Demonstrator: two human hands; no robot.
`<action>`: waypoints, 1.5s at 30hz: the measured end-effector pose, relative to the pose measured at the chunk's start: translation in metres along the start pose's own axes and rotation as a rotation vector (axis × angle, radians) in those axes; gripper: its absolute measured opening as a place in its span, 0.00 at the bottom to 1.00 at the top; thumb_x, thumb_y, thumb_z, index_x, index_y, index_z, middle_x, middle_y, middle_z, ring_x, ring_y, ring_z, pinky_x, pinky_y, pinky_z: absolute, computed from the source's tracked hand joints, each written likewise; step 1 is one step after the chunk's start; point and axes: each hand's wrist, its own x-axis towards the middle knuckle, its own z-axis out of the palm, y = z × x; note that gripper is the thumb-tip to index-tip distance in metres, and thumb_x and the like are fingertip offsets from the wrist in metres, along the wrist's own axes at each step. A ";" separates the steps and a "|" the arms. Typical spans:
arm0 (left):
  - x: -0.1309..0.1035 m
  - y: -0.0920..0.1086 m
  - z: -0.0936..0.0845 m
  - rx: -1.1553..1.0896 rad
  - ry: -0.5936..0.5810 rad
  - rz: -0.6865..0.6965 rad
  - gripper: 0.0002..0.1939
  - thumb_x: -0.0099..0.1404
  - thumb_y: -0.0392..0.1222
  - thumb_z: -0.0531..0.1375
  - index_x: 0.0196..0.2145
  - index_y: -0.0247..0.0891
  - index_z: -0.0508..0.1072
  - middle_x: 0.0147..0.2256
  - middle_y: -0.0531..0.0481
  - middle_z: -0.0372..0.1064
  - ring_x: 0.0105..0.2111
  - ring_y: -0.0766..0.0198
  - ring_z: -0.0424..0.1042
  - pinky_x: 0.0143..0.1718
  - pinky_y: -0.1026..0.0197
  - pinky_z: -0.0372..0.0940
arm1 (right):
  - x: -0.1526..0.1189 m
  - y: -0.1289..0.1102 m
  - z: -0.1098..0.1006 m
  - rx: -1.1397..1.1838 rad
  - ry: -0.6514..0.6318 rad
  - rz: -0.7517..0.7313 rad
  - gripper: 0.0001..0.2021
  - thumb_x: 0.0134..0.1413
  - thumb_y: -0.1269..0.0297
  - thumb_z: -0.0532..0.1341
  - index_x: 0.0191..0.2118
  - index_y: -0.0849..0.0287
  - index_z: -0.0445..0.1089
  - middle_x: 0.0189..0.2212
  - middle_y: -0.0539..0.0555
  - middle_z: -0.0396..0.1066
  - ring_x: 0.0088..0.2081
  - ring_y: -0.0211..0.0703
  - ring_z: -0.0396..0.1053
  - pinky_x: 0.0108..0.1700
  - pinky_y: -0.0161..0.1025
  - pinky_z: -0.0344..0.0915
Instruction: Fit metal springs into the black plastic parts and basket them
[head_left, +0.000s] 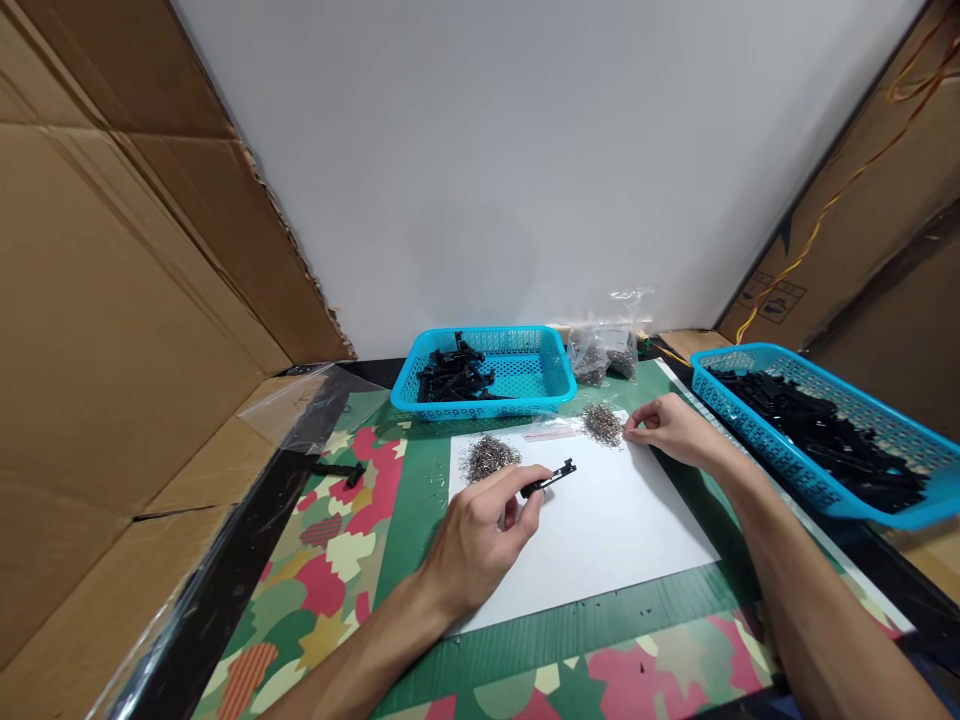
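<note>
Two bristly metallic heaps (489,459) | left hand (480,535) pinches slim black part (537,487)

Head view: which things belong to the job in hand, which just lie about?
Likely in use: black plastic part in the left hand; two piles of small metal pieces, one at the right hand; white sheet; two blue baskets of black parts.
Apparently lying about: clear plastic sheeting at left; yellow-orange wire; cardboard.

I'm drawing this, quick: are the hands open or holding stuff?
Left hand: closed, holding a black part.
Right hand: beside a metal pile; can't tell if it's holding anything.
</note>
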 end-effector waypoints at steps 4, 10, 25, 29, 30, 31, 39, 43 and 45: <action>0.000 -0.002 0.001 -0.012 -0.007 0.033 0.14 0.77 0.40 0.58 0.56 0.45 0.77 0.39 0.53 0.74 0.29 0.69 0.66 0.33 0.64 0.62 | -0.002 -0.001 -0.002 -0.025 -0.041 -0.087 0.11 0.54 0.61 0.63 0.28 0.62 0.78 0.19 0.47 0.55 0.24 0.37 0.50 0.27 0.40 0.44; 0.001 -0.007 0.000 -0.039 0.001 0.053 0.15 0.76 0.40 0.60 0.57 0.49 0.79 0.44 0.52 0.75 0.30 0.70 0.68 0.32 0.65 0.63 | -0.005 0.000 -0.009 -0.061 -0.062 -0.148 0.12 0.58 0.61 0.61 0.32 0.62 0.77 0.20 0.48 0.59 0.25 0.37 0.52 0.28 0.40 0.47; 0.006 -0.007 0.001 -0.073 0.007 -0.047 0.14 0.70 0.32 0.60 0.43 0.46 0.85 0.48 0.51 0.74 0.28 0.72 0.68 0.30 0.66 0.64 | -0.005 0.000 -0.004 -0.077 -0.070 -0.163 0.12 0.60 0.61 0.60 0.31 0.61 0.76 0.21 0.47 0.57 0.26 0.38 0.53 0.29 0.40 0.47; 0.009 -0.003 -0.001 -0.104 0.060 -0.089 0.12 0.70 0.34 0.60 0.40 0.43 0.84 0.44 0.50 0.74 0.26 0.72 0.65 0.30 0.65 0.63 | -0.007 0.001 -0.003 -0.077 -0.083 -0.159 0.12 0.61 0.59 0.59 0.33 0.62 0.76 0.20 0.47 0.56 0.25 0.38 0.52 0.28 0.40 0.46; 0.010 -0.001 -0.002 -0.109 0.067 -0.092 0.11 0.70 0.34 0.60 0.40 0.42 0.84 0.44 0.50 0.74 0.26 0.72 0.64 0.30 0.65 0.63 | -0.007 0.001 -0.003 -0.075 -0.085 -0.157 0.13 0.61 0.59 0.59 0.34 0.62 0.75 0.20 0.47 0.56 0.25 0.38 0.52 0.28 0.40 0.46; 0.010 0.000 -0.002 -0.112 0.071 -0.094 0.11 0.70 0.35 0.59 0.40 0.42 0.83 0.44 0.50 0.74 0.26 0.72 0.64 0.30 0.65 0.63 | -0.008 0.001 -0.003 -0.073 -0.084 -0.156 0.13 0.61 0.58 0.59 0.34 0.62 0.75 0.20 0.46 0.56 0.25 0.38 0.51 0.28 0.40 0.46; 0.009 0.000 -0.002 -0.109 0.078 -0.087 0.11 0.70 0.34 0.59 0.39 0.41 0.82 0.44 0.49 0.73 0.26 0.71 0.64 0.30 0.64 0.63 | -0.006 0.002 -0.004 -0.068 -0.065 -0.146 0.14 0.58 0.56 0.61 0.37 0.62 0.77 0.20 0.45 0.51 0.25 0.38 0.50 0.28 0.39 0.45; 0.008 -0.002 -0.001 -0.096 0.053 -0.091 0.13 0.69 0.32 0.58 0.39 0.41 0.82 0.45 0.50 0.72 0.26 0.72 0.64 0.31 0.63 0.64 | -0.005 -0.001 -0.002 -0.088 -0.050 -0.147 0.13 0.57 0.58 0.61 0.32 0.62 0.78 0.20 0.46 0.52 0.25 0.38 0.49 0.29 0.40 0.45; 0.007 -0.002 -0.001 -0.098 0.041 -0.095 0.15 0.69 0.30 0.57 0.40 0.42 0.83 0.47 0.49 0.72 0.27 0.71 0.65 0.31 0.63 0.64 | -0.006 -0.004 -0.002 -0.088 -0.089 -0.159 0.12 0.57 0.59 0.60 0.31 0.62 0.77 0.20 0.46 0.54 0.25 0.38 0.50 0.29 0.40 0.45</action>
